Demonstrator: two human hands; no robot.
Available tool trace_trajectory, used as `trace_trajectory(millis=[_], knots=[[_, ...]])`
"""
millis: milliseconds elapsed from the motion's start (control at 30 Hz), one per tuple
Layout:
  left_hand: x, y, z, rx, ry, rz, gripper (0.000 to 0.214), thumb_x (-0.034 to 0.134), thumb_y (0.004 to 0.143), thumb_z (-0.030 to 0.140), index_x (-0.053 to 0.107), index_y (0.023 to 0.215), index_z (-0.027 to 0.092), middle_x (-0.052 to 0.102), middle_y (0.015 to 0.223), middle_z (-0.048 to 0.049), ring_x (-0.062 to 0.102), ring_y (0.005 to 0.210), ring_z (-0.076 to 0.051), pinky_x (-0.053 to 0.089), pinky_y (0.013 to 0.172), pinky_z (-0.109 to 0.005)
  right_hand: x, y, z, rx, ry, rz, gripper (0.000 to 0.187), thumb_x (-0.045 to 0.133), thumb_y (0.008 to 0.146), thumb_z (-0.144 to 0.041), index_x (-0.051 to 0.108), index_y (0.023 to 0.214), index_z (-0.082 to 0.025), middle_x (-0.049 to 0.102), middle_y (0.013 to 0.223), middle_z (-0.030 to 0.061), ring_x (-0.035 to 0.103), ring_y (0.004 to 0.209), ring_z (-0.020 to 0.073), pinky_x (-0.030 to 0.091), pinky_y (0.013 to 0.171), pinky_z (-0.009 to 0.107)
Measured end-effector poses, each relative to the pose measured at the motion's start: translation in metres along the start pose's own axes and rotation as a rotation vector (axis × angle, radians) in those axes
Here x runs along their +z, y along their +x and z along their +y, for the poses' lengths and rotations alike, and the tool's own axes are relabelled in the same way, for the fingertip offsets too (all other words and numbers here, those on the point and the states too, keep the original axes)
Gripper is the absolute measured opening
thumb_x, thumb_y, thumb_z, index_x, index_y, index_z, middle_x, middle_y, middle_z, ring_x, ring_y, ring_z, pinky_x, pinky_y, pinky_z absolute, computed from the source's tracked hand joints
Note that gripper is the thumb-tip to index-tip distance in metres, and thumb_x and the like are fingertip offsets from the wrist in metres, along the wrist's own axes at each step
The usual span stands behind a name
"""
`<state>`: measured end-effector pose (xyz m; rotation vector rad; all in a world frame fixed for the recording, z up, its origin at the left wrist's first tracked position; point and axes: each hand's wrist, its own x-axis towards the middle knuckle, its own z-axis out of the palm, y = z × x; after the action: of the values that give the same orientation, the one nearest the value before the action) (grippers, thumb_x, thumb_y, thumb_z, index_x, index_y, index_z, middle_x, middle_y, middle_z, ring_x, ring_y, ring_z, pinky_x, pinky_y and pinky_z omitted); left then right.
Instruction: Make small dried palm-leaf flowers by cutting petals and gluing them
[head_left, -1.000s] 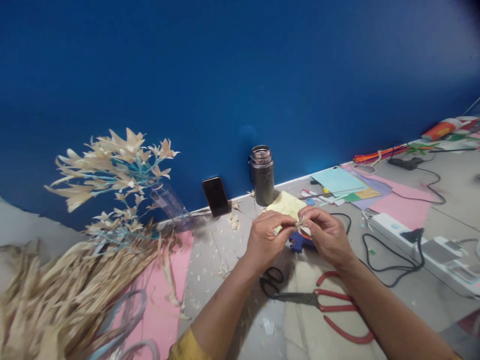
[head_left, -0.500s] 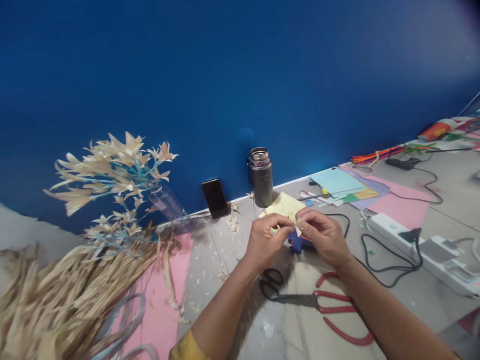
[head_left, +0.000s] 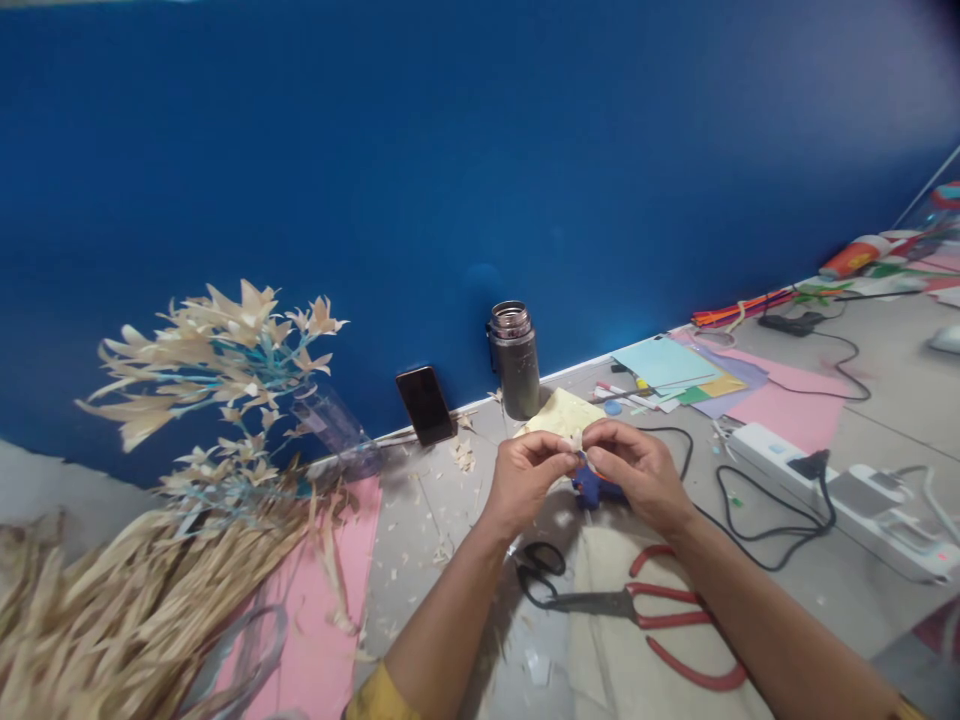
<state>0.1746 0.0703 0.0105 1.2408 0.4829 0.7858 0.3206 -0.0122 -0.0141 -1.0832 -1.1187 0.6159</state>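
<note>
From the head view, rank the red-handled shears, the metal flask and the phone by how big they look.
1. red-handled shears: clearly the largest, though also nearest the camera.
2. metal flask: taller than the phone.
3. phone: only slightly smaller than the flask. Both stand at the wall, so this order is fairly safe.

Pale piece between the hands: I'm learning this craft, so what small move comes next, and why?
Probably a small twist or fold: left hand and right hand both pinch the pale piece in their fingers, over the blue glue gun.
</note>
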Motion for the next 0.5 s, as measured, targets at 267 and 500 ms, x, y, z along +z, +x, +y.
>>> trace_trajectory(millis=[267,500], knots=[[0.0,0.002,-0.008,0.016,-0.008,-0.061,0.028,0.085,0.067,0.033,0.066,0.073,0.015,0.065,0.061,-0.0003,0.06,0.058,-0.013,0.051,0.063,-0.028,0.003,-0.001,-0.003,-0.003,0.034,-0.049,0.015,0.069,0.089,-0.036,0.069,0.091,-0.021,0.066,0.081,0.0027,0.063,0.071,0.0165,0.05,0.065,0.027],[-0.002,0.003,-0.011,0.114,0.065,0.052,0.022,0.084,0.066,0.029,0.069,0.071,0.015,0.065,0.064,0.0002,0.06,0.058,-0.012,0.05,0.062,-0.026,0.003,0.0,-0.001,-0.1,-0.04,0.02,0.011,0.069,0.089,-0.033,0.069,0.089,-0.022,0.065,0.086,0.0031,0.061,0.075,0.0171,0.05,0.066,0.027]])
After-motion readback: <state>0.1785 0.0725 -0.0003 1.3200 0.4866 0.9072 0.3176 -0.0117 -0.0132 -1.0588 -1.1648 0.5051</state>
